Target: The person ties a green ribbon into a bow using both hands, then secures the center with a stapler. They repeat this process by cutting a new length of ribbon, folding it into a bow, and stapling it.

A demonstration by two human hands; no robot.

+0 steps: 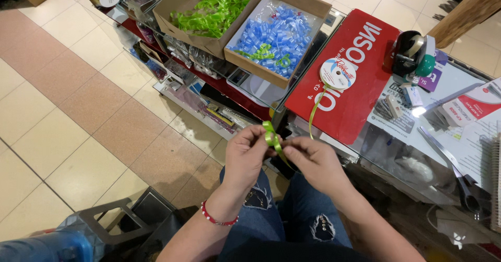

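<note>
Both hands, left hand (245,155) and right hand (312,157), are pinching a green ribbon (272,138), its long axis slanting from upper left down to the right.

green-ribbon box (209,11) cropped at top, scissors (454,170) blurred under glare

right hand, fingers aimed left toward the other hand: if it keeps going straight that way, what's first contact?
Most likely the green ribbon loop pinched between both hands, then the left hand right behind it. The right hand already touches the ribbon; depth between the fingertips is hard to judge.
</note>
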